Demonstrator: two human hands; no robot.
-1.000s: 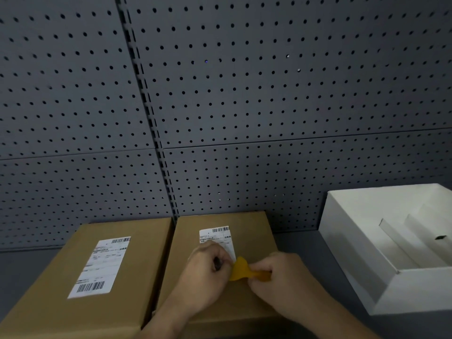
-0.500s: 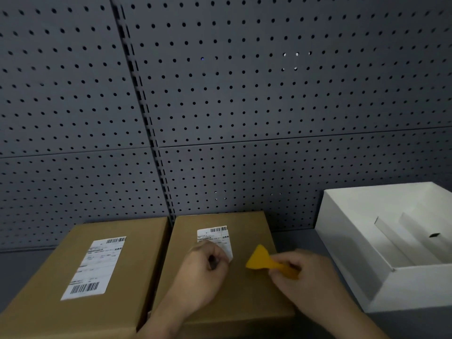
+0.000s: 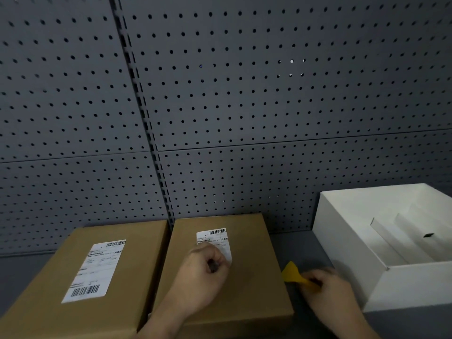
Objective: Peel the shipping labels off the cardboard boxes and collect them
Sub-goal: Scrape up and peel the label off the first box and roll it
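I read the left hand (image 3: 208,272) as curled over the near end of the white shipping label (image 3: 215,239) on the right-hand brown cardboard box (image 3: 234,287), its grip narrow, fingers apparently pinching the lower edge of the paper. I judge that edge is loosened, since the hand sits where a lifted corner would be taken. The far end of that label, with its barcode, lies flat toward 12 o'clock on the box top.

The right hand (image 3: 327,287) is off the box at 3 o'clock of it, over the dark grey surface (image 3: 293,243), its grip closed round the handle of a small yellow plastic scraper (image 3: 293,274). The blade points toward the box edge but I cannot tell whether it touches. My guess is the tool is held aside so the peel is done by fingers alone.

The left-hand brown cardboard box (image 3: 49,297) sits just beside the first, at its 9 o'clock, with a second white shipping label (image 3: 94,270) fully stuck down. An open white cardboard tray box (image 3: 347,241) waits at 3 o'clock, likely the collecting place. A grey perforated panel wall (image 3: 244,106) stands behind.
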